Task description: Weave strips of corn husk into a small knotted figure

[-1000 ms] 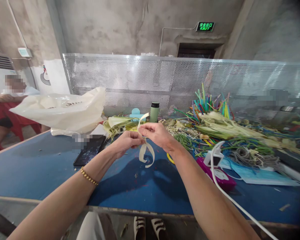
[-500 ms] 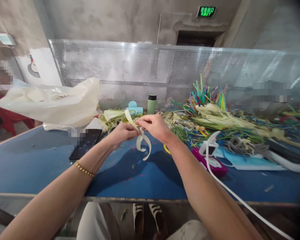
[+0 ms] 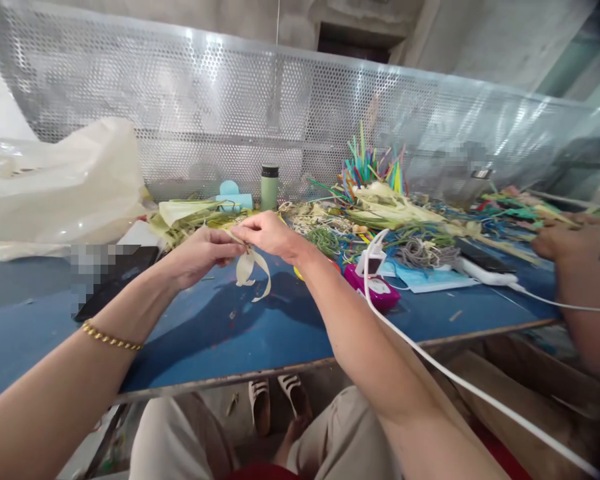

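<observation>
Pale strips of corn husk (image 3: 246, 268) hang in curls below my fingers, over the blue table (image 3: 195, 340). My left hand (image 3: 203, 253), with a gold bead bracelet at its wrist, pinches the strips from the left. From the right, my right hand (image 3: 267, 235) pinches them with thumb and forefinger, its fingertips touching those of my left hand. The exact crossing of the strips is hidden between the fingers. Behind my hands lies a heap of greenish corn husks (image 3: 183, 215).
A green bottle (image 3: 269, 189) stands behind my hands. To the right are a magenta power socket (image 3: 387, 298) with a white cable, cords (image 3: 423, 252) and a blue face mask (image 3: 435, 280). At left are a dark tablet (image 3: 120, 283) and plastic bag (image 3: 65, 187). A co-worker's hands (image 3: 560, 240) show far right.
The view has turned right and tilted down, bringing the co-worker's arms into sight. Both my hands still pinch the husk strips, and the upper strip no longer stands up above the fingers.
</observation>
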`<state>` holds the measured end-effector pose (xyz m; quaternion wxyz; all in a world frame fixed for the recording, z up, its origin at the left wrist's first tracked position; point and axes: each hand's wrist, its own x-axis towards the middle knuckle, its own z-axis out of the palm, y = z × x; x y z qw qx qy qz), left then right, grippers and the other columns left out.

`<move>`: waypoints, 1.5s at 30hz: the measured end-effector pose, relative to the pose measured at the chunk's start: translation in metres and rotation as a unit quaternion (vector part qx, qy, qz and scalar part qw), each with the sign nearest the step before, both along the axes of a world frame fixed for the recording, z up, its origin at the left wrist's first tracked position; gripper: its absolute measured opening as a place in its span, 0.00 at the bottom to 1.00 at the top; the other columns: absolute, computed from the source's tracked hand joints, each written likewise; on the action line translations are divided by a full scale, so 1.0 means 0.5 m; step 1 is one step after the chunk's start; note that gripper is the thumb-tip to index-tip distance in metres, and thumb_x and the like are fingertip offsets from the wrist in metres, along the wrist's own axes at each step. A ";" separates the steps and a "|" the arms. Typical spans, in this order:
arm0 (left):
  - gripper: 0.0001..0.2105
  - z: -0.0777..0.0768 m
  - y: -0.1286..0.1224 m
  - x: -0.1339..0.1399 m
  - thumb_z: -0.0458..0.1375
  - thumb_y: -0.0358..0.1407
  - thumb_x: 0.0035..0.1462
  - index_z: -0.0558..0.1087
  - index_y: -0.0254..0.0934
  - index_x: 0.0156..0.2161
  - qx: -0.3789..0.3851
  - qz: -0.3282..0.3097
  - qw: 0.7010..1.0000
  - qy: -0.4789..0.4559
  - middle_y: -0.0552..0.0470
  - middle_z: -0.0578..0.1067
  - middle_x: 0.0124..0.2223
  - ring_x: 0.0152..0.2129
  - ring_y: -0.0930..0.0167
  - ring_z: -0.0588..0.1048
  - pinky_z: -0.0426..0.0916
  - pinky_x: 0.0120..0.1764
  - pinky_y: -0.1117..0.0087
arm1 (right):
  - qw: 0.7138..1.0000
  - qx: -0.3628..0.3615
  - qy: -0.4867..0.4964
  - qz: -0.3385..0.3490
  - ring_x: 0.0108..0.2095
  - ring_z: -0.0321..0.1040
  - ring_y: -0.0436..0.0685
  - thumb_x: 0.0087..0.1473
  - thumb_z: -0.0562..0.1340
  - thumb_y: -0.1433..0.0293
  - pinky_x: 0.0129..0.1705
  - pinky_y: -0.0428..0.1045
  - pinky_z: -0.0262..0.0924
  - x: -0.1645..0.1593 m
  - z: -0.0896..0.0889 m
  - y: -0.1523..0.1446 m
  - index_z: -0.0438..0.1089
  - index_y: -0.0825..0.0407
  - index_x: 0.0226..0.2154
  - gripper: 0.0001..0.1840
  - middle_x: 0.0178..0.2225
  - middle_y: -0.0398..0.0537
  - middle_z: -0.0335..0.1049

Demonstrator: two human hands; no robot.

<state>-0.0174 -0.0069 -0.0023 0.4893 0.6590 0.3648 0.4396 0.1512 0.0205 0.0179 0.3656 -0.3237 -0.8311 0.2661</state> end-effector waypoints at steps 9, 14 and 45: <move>0.05 0.002 -0.003 0.000 0.65 0.34 0.46 0.77 0.32 0.28 -0.002 -0.082 0.997 -0.016 0.53 0.68 0.25 0.22 0.76 0.61 0.55 0.26 0.72 | 0.991 -0.090 0.073 0.070 0.24 0.60 0.49 0.57 0.58 0.57 0.28 0.45 0.56 0.003 0.007 -0.005 0.67 0.53 0.21 0.20 0.22 0.42 0.63; 0.05 0.002 -0.002 -0.003 0.64 0.34 0.48 0.77 0.32 0.29 -0.019 -0.136 0.990 -0.030 0.52 0.69 0.25 0.22 0.76 0.61 0.53 0.26 0.72 | 0.946 -0.236 0.149 0.167 0.33 0.71 0.55 0.53 0.63 0.62 0.35 0.50 0.67 0.007 0.006 -0.011 0.73 0.52 0.39 0.13 0.33 0.48 0.74; 0.03 0.012 0.020 -0.011 0.65 0.28 0.41 0.75 0.29 0.22 -0.112 -0.004 0.986 -0.127 0.51 0.69 0.23 0.20 0.78 0.63 0.53 0.23 0.74 | 0.991 0.085 0.104 -0.012 0.25 0.66 0.50 0.50 0.66 0.63 0.26 0.44 0.59 -0.002 0.025 -0.028 0.77 0.55 0.29 0.11 0.24 0.45 0.73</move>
